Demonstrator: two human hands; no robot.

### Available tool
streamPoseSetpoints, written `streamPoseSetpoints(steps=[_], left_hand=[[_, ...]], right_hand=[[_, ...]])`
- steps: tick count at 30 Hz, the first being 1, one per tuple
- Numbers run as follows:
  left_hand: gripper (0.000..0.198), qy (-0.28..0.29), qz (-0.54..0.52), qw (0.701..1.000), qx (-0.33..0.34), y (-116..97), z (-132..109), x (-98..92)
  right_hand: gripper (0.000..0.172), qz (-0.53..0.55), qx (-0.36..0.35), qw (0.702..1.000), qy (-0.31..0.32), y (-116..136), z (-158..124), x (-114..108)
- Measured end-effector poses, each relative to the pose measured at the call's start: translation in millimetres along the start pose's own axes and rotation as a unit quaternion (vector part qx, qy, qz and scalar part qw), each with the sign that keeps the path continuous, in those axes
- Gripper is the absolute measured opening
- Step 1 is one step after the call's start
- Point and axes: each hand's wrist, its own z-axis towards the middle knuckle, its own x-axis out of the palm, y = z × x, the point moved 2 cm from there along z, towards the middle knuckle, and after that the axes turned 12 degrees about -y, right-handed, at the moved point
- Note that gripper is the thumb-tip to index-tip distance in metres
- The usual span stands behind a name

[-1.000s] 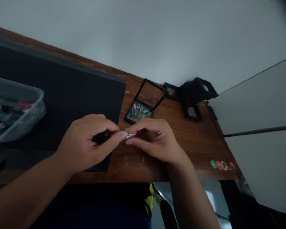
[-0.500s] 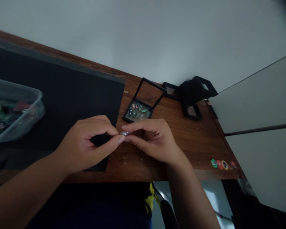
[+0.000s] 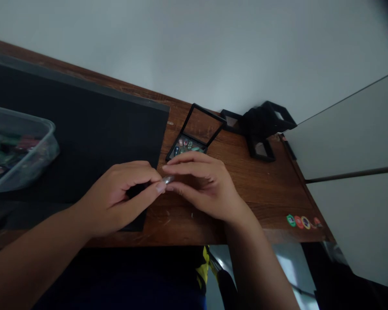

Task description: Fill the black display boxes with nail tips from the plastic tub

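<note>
Between the thumb and index finger of my left hand (image 3: 123,193), which is closed in a pinch, is a small, shiny silvery oval piece (image 3: 168,179) that looks like a press-on nail. My right hand (image 3: 207,183) is on its other side with thumb and fingers parted. Its thumb tip is at the lower edge of the piece, and whether they touch I cannot tell. Behind my right fingers stands a black case (image 3: 170,156) with its clear lid raised. Several green, dark and pinkish nails (image 3: 176,150) lie in it, partly hidden by that hand.
A clear plastic tub (image 3: 35,165) of mixed colourful small pieces stands on a black mat (image 3: 110,120) at left. More black cases (image 3: 268,118) are stacked at the back right. Round stickers (image 3: 298,221) line the wooden table's (image 3: 245,176) front right edge.
My right fingers have lifted and spread away from the silvery nail, now covering more of the case. My left hand keeps its pinch, with the nail shifted slightly left.
</note>
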Motion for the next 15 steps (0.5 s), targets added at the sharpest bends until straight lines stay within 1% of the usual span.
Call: streamPoseSetpoints(steps=[2, 4, 8, 11, 15], left_hand=[[0.024, -0.024, 0.014, 1.0, 0.001, 0.7, 0.9, 0.2], [0.022, -0.055, 0.025, 0.998, 0.004, 0.6, 2.2, -0.2], [0.022, -0.101, 0.056, 0.993, 0.019, -2.0, 4.8, -1.8], [0.022, -0.102, 0.1, 0.99, 0.015, -2.6, 4.2, -1.0], [0.022, -0.08, 0.144, 0.986, 0.028, -0.5, 0.9, 1.5]], right_hand=[[0.027, -0.041, -0.015, 0.999, -0.024, 0.6, 1.1, -1.7], [0.029, -0.072, -0.016, 0.996, -0.04, 1.4, 1.9, -3.0], [0.022, -0.08, 0.001, 0.996, -0.041, 2.8, 1.8, -2.0], [0.016, -0.075, 0.012, 0.997, -0.028, 3.3, 1.2, 1.0], [0.016, -0.102, 0.027, 0.994, -0.018, 3.8, 1.1, 3.5]])
